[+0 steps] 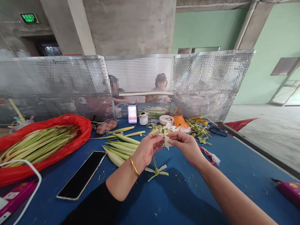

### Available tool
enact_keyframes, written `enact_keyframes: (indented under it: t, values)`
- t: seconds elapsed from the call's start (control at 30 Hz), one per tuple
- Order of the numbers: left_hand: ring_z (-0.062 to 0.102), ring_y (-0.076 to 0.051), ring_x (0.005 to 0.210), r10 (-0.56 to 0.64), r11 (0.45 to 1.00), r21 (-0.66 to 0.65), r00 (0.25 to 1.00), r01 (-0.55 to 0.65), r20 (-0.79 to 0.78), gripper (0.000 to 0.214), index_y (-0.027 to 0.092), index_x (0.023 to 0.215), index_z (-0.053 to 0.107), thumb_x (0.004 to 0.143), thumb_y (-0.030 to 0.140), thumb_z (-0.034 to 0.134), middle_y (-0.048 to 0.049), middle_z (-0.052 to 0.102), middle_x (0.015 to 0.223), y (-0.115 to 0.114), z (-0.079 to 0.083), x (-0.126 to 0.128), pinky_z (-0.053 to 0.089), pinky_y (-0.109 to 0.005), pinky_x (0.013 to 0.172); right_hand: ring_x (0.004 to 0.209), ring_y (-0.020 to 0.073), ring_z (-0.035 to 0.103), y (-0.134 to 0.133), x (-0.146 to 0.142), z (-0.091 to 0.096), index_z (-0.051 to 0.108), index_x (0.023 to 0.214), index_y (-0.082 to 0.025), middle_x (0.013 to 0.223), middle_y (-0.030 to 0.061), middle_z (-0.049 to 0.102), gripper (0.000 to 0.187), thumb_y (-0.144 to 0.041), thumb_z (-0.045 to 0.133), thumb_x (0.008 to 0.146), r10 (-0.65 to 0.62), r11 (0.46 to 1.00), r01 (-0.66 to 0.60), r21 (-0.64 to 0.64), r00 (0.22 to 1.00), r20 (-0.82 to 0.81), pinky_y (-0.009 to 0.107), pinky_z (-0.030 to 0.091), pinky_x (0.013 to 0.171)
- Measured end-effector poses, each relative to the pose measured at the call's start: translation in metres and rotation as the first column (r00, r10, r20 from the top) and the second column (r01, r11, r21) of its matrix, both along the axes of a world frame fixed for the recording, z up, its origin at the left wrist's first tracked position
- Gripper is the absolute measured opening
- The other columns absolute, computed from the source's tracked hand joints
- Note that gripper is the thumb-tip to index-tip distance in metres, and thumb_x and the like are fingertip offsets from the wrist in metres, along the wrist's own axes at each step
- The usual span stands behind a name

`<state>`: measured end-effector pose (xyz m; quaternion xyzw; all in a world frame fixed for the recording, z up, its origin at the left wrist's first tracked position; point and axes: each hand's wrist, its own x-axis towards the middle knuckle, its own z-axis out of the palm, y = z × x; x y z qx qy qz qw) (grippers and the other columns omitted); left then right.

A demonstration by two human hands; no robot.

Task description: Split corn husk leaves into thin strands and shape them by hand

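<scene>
Above the blue table (192,190), my two hands meet at a small pale, flat piece (167,142), too small to name surely. My right hand (184,143) pinches it between thumb and fingers. The fingers of my left hand (152,147) are closed at its left edge; what they grip, if anything, is hidden. A gold bangle (134,166) circles my left wrist. Below the hands lies a green star-shaped plant piece (156,171) with pale strips spreading from its centre. Left of it, long green leaf strips (122,148) fan out, partly behind my left hand.
Left, a red bag (81,120) holds long plant strands; a phone (82,176) lies nearby. Behind my hands are plant scraps (199,129), a tape roll (166,119), an orange packet (180,121) and an upright phone (132,114). A perforated metal partition (140,72) separates people opposite.
</scene>
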<state>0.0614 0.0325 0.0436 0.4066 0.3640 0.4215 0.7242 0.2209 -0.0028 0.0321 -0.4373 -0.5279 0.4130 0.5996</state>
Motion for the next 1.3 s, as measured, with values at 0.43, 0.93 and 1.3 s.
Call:
enact_keyframes:
  t: [0.43,0.93,1.3]
  values:
    - [0.063,-0.011,0.062,0.014,0.981,-0.194,1.0,-0.011,0.015,0.012,0.012,0.083,0.067,0.072,0.016,0.073,-0.0048,0.068,0.074,0.001,0.001,0.002,0.051,-0.023,0.062,0.069,0.0165,0.064,0.0,-0.006,-0.003,0.069,0.088,-0.02,0.073,0.0011,0.07,0.028,-0.033,0.075,0.064,-0.029,1.0,0.03,-0.004,0.998,0.058,0.032,0.05,0.07]
    - [0.056,-0.009,0.056,0.301,0.953,0.092,0.943,-0.29,-0.142,0.026,0.014,0.076,0.067,0.058,0.027,0.08,0.0014,0.062,0.064,0.01,0.005,-0.007,0.035,-0.02,0.05,0.064,0.0177,0.063,0.005,0.013,-0.005,0.071,0.08,-0.017,0.072,0.0041,0.07,0.031,-0.036,0.078,0.058,-0.286,0.958,0.285,-0.03,0.958,-0.01,0.031,0.049,0.059]
    - [0.045,-0.021,0.124,0.522,0.555,0.825,0.818,-0.112,-0.24,0.035,0.029,0.113,0.065,0.078,0.029,0.068,-0.0036,0.06,0.126,0.009,0.004,-0.011,0.03,-0.029,0.105,0.07,0.0188,0.064,-0.001,0.007,-0.003,0.072,0.079,-0.021,0.074,0.0015,0.071,0.014,-0.027,0.074,0.067,-0.401,0.906,0.38,0.187,0.912,0.09,0.033,0.051,0.068]
